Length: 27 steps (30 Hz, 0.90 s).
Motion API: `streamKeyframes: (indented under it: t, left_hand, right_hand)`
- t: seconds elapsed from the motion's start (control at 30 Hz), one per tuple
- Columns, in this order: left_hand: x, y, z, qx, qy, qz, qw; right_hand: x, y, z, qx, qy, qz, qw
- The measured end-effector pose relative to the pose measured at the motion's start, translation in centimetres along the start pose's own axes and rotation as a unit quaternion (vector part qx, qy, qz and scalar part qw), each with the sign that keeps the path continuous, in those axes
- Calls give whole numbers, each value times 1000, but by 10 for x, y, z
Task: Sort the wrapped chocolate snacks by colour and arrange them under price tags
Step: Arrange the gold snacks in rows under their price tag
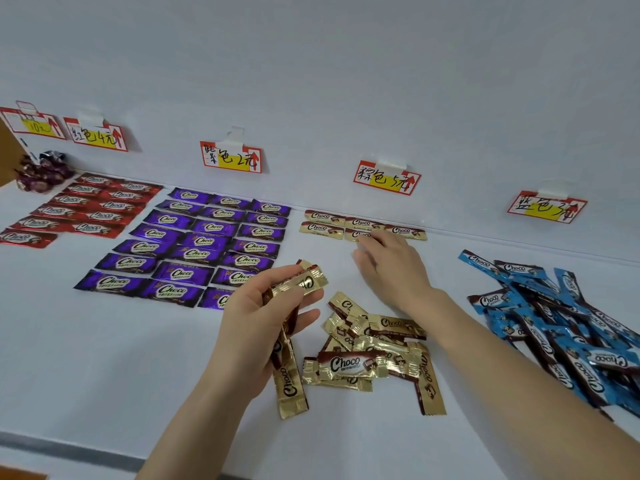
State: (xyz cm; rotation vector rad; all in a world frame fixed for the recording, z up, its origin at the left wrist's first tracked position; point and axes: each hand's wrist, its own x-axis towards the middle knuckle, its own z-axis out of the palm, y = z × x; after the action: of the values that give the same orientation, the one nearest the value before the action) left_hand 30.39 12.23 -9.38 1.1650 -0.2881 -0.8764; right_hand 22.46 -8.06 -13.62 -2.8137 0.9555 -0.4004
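Head view: left grip (263,317) curled round a fanned bunch of gold snacks (298,284); right grip (391,268) flat, fingers straight, tips on the gold row (323,223) along the far edge of the tabletop (104,358), below its price tag (386,178). Loose gold pile (363,355) mid-tabletop. Wrappers look light, thin, slick foil (likely to slide in a stack); best pinched across the long sides, one at a time.

1 plain wall (346,64), pale grey-white, fills the upper half of the view. It meets a white tabletop (104,358) along a straight seam (519,243) slanting down to the right. Light is soft and even, and shadows are faint. A brown wooden panel (5,157) shows at far left. A grey strip (69,446) runs along the tabletop's near edge.
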Motion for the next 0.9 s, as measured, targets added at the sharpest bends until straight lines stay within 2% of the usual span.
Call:
streamKeyframes:
  t: [0.17,0.47,0.57,0.63,0.67,0.73,0.77,0.83,0.9]
  left_hand:
    - [1,-2,-2,4,-1,0,1000]
    - [0,-3,0,19,-4,11,1000]
    - [-4,-2,0,33,-7,24,999]
    - [-7,0,0,46,-9,39,998]
    - [-8,1,0,54,-10,47,997]
    - [-10,2,1,67,-14,55,996]
    - [-11,3,3,69,-16,57,996]
    - [-15,4,8,67,-23,60,996]
    - [-20,5,13,61,-34,62,996]
  right_hand:
    - [-3,-1,0,28,50,1,998]
    - [-2,3,4,39,43,-11,998]
    - [-7,-2,-4,85,74,-9,994]
    - [-15,-12,-17,206,97,16,974]
    - [-22,-19,-27,295,90,33,951]
    - [-37,-35,-49,465,17,44,884]
    - [-46,-42,-57,501,-33,37,864]
    - [-60,-53,-66,514,-95,9,852]
    - [-68,-58,-71,517,-80,0,852]
